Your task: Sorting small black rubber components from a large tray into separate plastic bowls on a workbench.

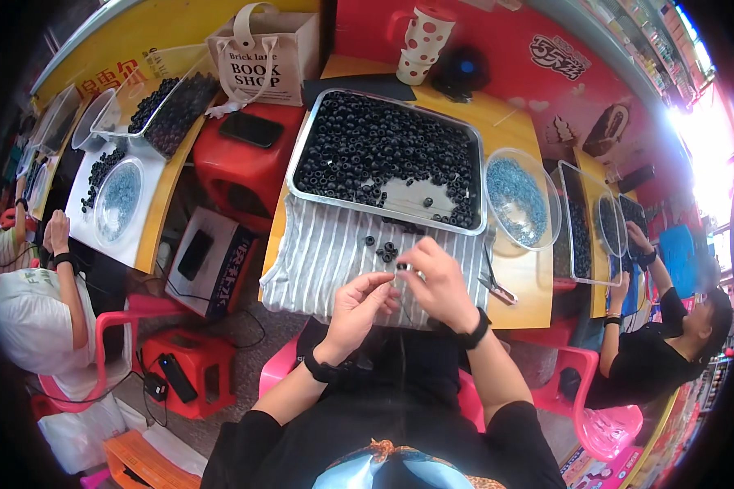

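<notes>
My right hand [442, 284] is closed in a pinch on a small black bead [402, 266], just above the striped cloth. Close beside it, my left hand [357, 314] has its thumb and fingertips pressed together; what they hold is too small to make out. A few loose black beads [388, 252] lie on the grey and white striped cloth [314, 259] beyond my fingers. Behind them stands a metal tray [305, 196] filled with round black beads that have holes, with a bare patch near its front right. To its right is a clear oval tub [553, 218] of pale blue pieces.
Scissors [500, 287] lie right of the cloth. A polka-dot cup [416, 69] stands behind the tray. Left are a red stool [220, 163] bearing a phone [251, 129] and a canvas bag [294, 49]. Co-workers sit at tables on the left [37, 310] and right [661, 334].
</notes>
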A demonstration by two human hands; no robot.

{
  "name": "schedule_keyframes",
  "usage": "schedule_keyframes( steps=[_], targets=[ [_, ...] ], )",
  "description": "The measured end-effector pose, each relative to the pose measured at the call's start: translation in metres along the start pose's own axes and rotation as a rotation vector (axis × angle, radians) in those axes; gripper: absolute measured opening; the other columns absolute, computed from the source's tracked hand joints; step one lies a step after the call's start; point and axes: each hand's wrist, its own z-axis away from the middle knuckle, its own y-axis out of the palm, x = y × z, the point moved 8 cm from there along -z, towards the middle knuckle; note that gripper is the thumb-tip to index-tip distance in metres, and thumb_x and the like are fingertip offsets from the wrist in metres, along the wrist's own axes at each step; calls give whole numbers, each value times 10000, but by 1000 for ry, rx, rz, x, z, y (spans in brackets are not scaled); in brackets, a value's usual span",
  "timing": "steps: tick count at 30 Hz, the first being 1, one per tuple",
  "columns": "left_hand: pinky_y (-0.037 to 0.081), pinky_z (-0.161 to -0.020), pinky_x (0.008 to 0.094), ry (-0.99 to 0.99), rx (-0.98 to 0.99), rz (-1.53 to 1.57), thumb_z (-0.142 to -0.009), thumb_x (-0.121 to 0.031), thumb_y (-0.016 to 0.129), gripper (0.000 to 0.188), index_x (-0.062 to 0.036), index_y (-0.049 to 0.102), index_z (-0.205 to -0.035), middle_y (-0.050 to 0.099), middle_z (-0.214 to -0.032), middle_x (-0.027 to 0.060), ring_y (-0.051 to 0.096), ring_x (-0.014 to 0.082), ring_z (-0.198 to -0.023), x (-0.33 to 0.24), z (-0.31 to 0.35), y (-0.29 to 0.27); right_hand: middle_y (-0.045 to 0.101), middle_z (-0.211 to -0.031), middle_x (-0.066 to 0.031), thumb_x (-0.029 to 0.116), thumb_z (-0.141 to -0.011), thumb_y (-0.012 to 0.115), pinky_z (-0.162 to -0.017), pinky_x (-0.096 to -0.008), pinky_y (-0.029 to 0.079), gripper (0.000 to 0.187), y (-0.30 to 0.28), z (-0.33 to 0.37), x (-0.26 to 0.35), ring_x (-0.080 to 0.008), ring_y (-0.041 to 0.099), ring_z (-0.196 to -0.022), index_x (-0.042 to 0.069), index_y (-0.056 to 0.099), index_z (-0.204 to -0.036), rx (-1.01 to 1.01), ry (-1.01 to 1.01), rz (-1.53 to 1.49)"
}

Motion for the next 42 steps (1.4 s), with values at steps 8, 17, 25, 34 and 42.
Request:
schedule_keyframes(
  steps=[8, 17, 25, 34, 42],
  targets=[
    [535, -749, 272, -171, 147, 213, -962, -88, 581, 309, 2, 568, -1257, 676, -1003, 67, 646, 125, -842, 7, 6, 19, 579, -1008, -113, -18, -760, 720, -725, -314, 513, 262, 13, 66, 0, -247, 622, -873, 31, 687, -1016, -244, 126, -490],
    [501, -734, 228, -98, 110, 236, -962, -73, 570, 208, -2, 614, -1153, 665, -1045, 111, 640, 145, -863, 14, -3, 5, 551, -825, -115, 27, -776, 679, -656, -379, 468, 148, -31, 35, -15, -291, 581, -794, 43, 680, -922, -300, 89, 4],
    [505, -749, 241, -57, 101, 277, -947, -47, 587, 203, 11, 628, -1137, 675, -1036, 116, 645, 150, -862, 9, -1, 4, 550, -793, -123, 98, -762, 682, -630, -426, 458, 88, -28, 37, -37, -325, 582, -752, 41, 617, -774, -144, 176, 163],
    [516, -803, 263, -25, 146, 167, -903, -4, 629, 238, 18, 626, -1140, 672, -1058, 110, 652, 157, -902, 10, -4, 8, 576, -786, -121, 106, -773, 678, -609, -443, 455, 88, -9, 46, -27, -348, 591, -716, 44, 621, -799, -122, 148, 277],
    [513, -825, 268, -43, 162, 193, -902, 16, 614, 275, 18, 621, -1177, 666, -1070, 97, 646, 154, -925, 11, -1, 7, 598, -754, -54, -9, -787, 679, -554, -263, 450, 66, -10, 54, -24, -133, 586, -638, 14, 618, -798, -173, 256, -481]
  ],
)
